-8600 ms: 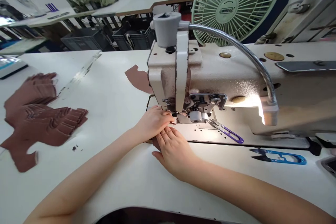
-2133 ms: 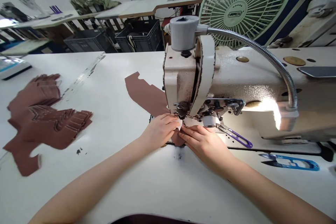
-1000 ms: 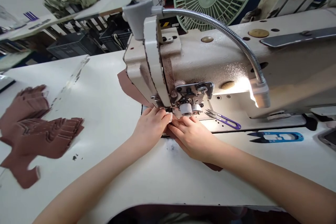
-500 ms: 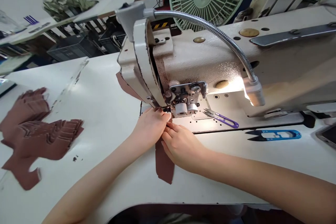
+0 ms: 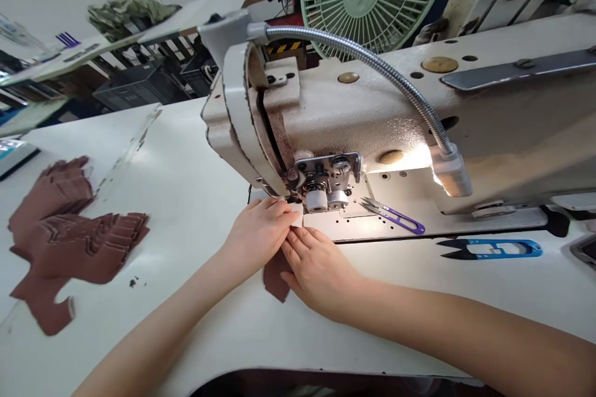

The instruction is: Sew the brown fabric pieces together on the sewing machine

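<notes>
My left hand (image 5: 258, 232) and my right hand (image 5: 316, 273) meet just in front of the presser foot (image 5: 294, 201) of a cream industrial sewing machine (image 5: 354, 118). Both hands' fingers hold a brown fabric piece (image 5: 274, 279) against the machine bed. Only a short end of it shows, below and between my hands; the rest is hidden under them. A small white patch (image 5: 296, 219) shows at my fingertips. The needle is hidden.
Purple thread snips (image 5: 393, 218) lie on the machine bed, and blue snips (image 5: 488, 249) lie on the white table (image 5: 186, 198). A stack of cut brown pieces (image 5: 69, 242) lies to the left. A green fan (image 5: 372, 0) stands behind the machine.
The brown piece no longer shows behind the machine; it has come forward under the foot toward me. Its hanging end has shortened and swung left since half a second ago.
</notes>
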Demonstrator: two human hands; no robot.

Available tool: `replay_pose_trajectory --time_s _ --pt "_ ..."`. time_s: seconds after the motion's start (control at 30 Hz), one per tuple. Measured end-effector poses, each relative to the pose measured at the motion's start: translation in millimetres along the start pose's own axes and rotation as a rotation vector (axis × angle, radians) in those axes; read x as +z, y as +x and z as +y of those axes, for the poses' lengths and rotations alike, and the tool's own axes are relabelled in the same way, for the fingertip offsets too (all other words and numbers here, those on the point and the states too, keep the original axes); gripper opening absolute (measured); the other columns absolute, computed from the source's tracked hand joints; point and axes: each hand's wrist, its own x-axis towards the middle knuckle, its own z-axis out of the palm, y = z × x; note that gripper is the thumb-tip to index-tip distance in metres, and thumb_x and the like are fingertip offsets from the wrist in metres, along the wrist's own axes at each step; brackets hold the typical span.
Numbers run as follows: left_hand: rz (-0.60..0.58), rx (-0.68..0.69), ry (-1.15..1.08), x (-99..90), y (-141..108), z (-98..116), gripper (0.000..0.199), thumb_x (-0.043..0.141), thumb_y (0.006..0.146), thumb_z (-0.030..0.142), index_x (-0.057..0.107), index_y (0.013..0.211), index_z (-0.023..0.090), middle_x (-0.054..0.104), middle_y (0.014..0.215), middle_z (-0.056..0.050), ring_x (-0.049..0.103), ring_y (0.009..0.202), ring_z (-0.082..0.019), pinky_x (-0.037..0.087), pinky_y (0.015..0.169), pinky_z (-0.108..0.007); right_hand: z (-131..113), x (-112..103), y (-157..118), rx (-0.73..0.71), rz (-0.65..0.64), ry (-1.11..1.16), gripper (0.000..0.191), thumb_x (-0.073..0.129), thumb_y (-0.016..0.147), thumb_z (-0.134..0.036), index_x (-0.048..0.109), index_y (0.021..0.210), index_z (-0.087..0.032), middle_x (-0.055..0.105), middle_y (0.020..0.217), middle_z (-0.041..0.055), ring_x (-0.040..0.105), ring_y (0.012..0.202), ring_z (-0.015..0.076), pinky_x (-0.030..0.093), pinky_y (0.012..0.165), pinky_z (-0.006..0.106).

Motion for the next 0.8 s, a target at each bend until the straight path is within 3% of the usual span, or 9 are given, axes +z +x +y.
replay_pose_trajectory --time_s 0.23,0.43,0.7,0.8 --pt "0.161 0.078 0.017 9.9 -0.2 -8.3 0.018 0.049 0.089 0.016 0.065 0.097 0.020 0.064 0.087 -0.004 0.056 0.079 -0.018 0.041 0.073 -0.030 0.8 2.3 2.5 -0.001 -0.052 0.032 0.055 0.047 0.094 -0.040 0.051 0.130 0.002 0.053 0.134 0.0183 0.043 0.129 0.0302 0.039 0.103 0.040" --pt "0.330 0.158 -0.212 24.3 4.8 -23.2 0.027 0.041 0.093 0.015 0.066 0.083 0.021 0.060 0.071 0.000 0.055 0.072 -0.014 0.040 0.072 -0.027 -3.5 -2.7 3.2 -0.006 -0.157 0.063 0.070 0.043 0.094 -0.049 0.037 0.139 0.003 0.038 0.144 0.0218 0.033 0.135 0.0320 0.033 0.109 0.044" --pt "0.199 0.158 -0.197 21.1 13.2 -29.9 0.028 0.044 0.083 0.006 0.066 0.074 0.020 0.064 0.073 0.000 0.057 0.073 -0.015 0.040 0.069 -0.026 0.4 -8.2 16.8 0.002 -0.279 0.058 0.068 0.035 0.096 -0.051 0.037 0.141 0.001 0.036 0.145 0.0196 0.031 0.137 0.0304 0.029 0.111 0.045" --pt "0.129 0.123 -0.220 23.7 13.7 -34.2 0.023 0.049 0.085 0.010 0.069 0.085 0.022 0.067 0.078 0.000 0.059 0.076 -0.015 0.042 0.070 -0.026 2.5 -7.8 24.0 0.022 -0.283 0.042 0.068 0.038 0.096 -0.051 0.038 0.140 0.001 0.037 0.145 0.0209 0.031 0.137 0.0303 0.030 0.111 0.046"
